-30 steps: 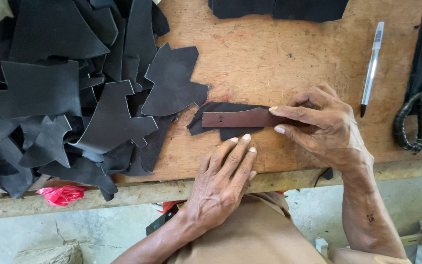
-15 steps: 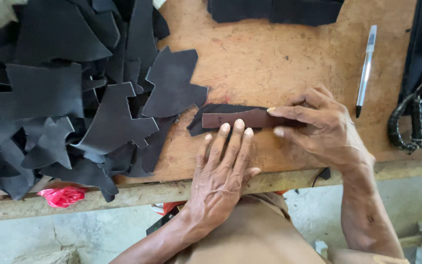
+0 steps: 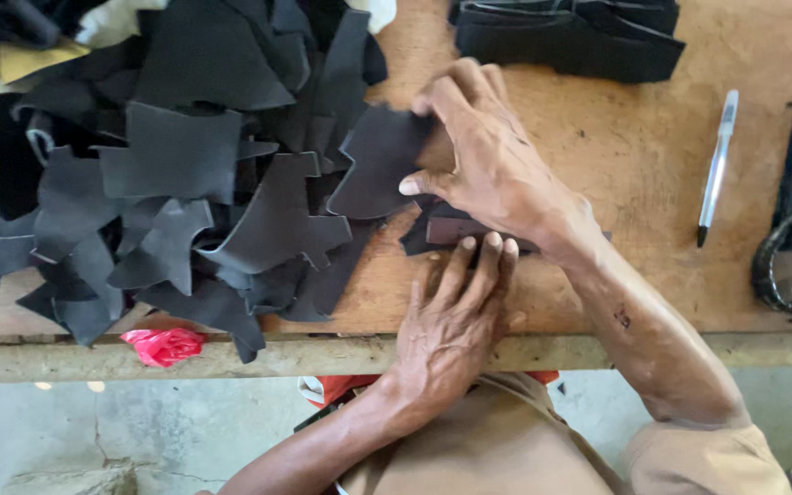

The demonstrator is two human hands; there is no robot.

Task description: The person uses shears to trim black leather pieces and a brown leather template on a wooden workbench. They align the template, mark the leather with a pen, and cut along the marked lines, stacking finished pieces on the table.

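No labels, signs or screens were visible. Only package-like item was a crumpled red plastic bag (image 3: 163, 346) lying at the front edge of the wooden workbench (image 3: 598, 302), just below the pile of black leather cutouts (image 3: 185, 174).

Brown strip (image 3: 456, 229): flat on a small dark leather piece (image 3: 414, 240) near the workbench's front edge, mostly covered. Black leather cut-out (image 3: 379, 170): matte, curved outline, at the pile's right margin, apparently lifted slightly.
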